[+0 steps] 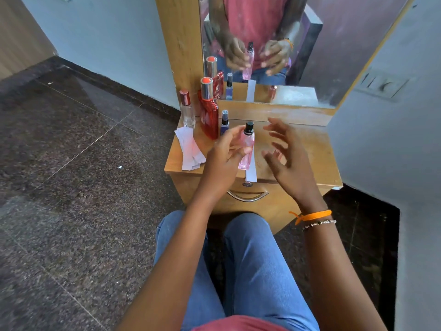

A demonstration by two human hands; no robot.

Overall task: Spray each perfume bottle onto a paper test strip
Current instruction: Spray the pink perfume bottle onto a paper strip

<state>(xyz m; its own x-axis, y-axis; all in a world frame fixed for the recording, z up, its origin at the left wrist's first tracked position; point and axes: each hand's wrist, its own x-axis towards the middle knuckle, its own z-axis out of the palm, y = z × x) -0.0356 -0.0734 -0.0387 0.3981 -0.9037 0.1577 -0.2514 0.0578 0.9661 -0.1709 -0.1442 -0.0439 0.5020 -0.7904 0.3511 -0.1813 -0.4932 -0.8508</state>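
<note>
My left hand (pixel 224 154) grips a slim pink perfume bottle (pixel 247 149) with a black spray top, held upright above the wooden dresser top (pixel 310 149). A white paper strip (pixel 251 172) lies under the bottle and hangs over the front edge. My right hand (pixel 286 158) hovers just right of the bottle, fingers spread, holding nothing. At the back left stand a red bottle (pixel 209 115) with a silver cap, a clear bottle (pixel 187 111) with a rose cap, and a small blue spray bottle (pixel 224 123). A pile of white paper strips (pixel 189 149) lies at the left edge.
A mirror (pixel 274 44) rises behind the dresser and reflects the hands and bottles. A drawer with a metal handle (pixel 248 197) and a lock sits below the top. My knees in blue jeans are close to the drawer. Dark stone floor lies to the left.
</note>
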